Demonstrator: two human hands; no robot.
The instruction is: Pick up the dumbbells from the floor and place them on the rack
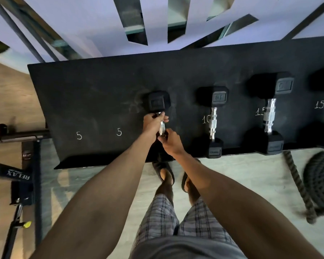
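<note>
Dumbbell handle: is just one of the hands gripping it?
No: the left hand and the right hand both grip the chrome handle of the dumbbell on the rack.

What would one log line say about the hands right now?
dumbbell: on rack, beside 10 dumbbell | left hand: grips handle | right hand: grips handle
</note>
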